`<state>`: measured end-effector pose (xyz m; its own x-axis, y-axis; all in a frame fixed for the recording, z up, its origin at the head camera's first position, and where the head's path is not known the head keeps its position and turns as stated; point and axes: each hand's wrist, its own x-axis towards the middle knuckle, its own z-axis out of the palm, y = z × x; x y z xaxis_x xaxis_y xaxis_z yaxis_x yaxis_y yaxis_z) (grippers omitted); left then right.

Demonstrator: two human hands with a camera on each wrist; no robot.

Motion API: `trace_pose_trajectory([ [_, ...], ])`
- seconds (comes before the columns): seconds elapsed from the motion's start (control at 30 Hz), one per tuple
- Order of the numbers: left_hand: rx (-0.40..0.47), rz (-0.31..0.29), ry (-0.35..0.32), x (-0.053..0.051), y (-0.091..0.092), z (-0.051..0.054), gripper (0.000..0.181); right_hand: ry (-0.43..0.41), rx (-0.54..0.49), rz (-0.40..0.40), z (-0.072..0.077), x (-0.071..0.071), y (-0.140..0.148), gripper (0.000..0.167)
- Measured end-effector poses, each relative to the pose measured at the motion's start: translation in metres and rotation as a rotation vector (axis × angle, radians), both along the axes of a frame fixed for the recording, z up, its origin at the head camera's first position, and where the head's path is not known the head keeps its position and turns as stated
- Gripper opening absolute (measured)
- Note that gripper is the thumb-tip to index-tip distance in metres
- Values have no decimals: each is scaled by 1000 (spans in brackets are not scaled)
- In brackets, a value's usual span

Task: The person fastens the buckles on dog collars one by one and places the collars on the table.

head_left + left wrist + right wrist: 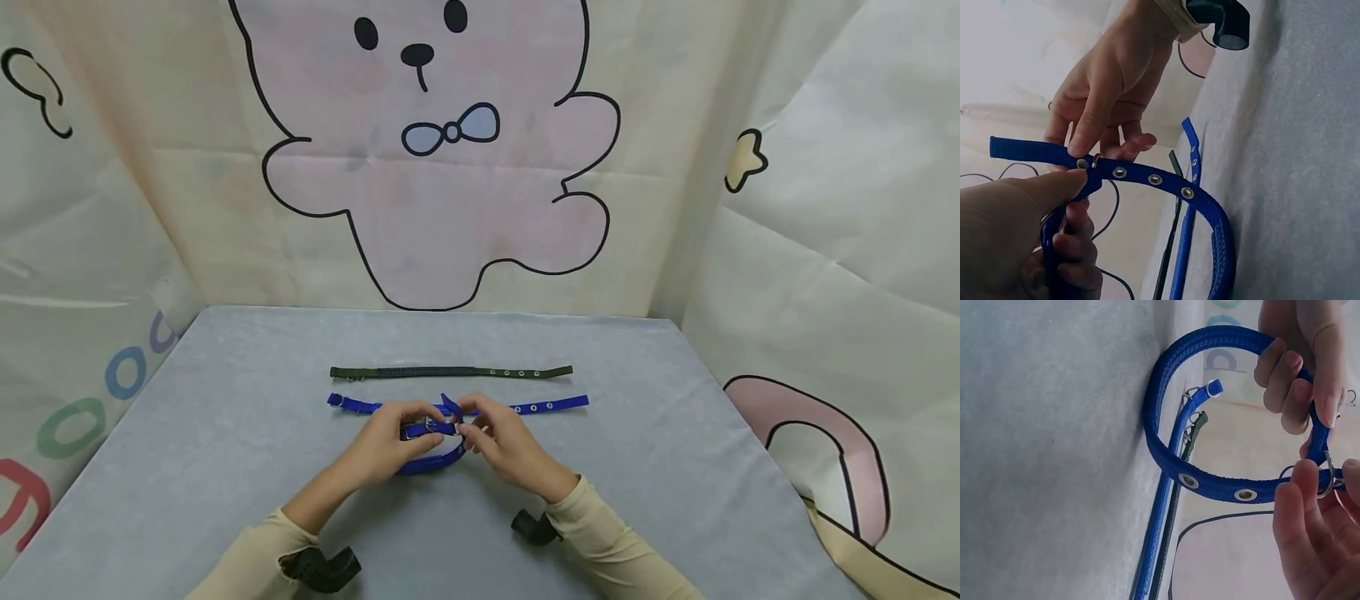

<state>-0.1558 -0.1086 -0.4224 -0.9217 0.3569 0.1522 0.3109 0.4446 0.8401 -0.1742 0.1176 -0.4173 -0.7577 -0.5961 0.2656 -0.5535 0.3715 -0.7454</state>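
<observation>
A blue collar (435, 465) is bent into a loop and held above the table between both hands. My left hand (386, 442) grips its band beside the metal buckle (1329, 476). With thumb and fingers, my right hand (513, 446) pinches the strap close to that buckle. The collar's free end (1029, 151) sticks out past the buckle, and metal-rimmed eyelets (1155, 179) line the strap on the other side. Whether the buckle's prong sits in an eyelet is hidden by the fingers.
Behind the hands, a second blue collar (551, 407) lies stretched out on the grey table (675, 500). Farther back, a dark green collar (427, 372) lies parallel to it. Printed curtains (637, 250) hang along the table's back and sides.
</observation>
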Motion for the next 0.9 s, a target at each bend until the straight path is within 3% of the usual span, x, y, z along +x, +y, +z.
trace_pose_trajectory([
  [0.17,-15,56,-26,0,-4,0,18,-57,-38,11,-1,0,0,22],
  [0.43,39,61,-2,-3,-2,3,25,-109,-64,14,6,-2,2,22],
  [0.63,37,91,8,-2,3,6,28,-76,-126,-5,5,-4,4,21],
  [0.9,44,107,38,0,2,3,25,-54,-237,-20,2,-1,-2,38],
])
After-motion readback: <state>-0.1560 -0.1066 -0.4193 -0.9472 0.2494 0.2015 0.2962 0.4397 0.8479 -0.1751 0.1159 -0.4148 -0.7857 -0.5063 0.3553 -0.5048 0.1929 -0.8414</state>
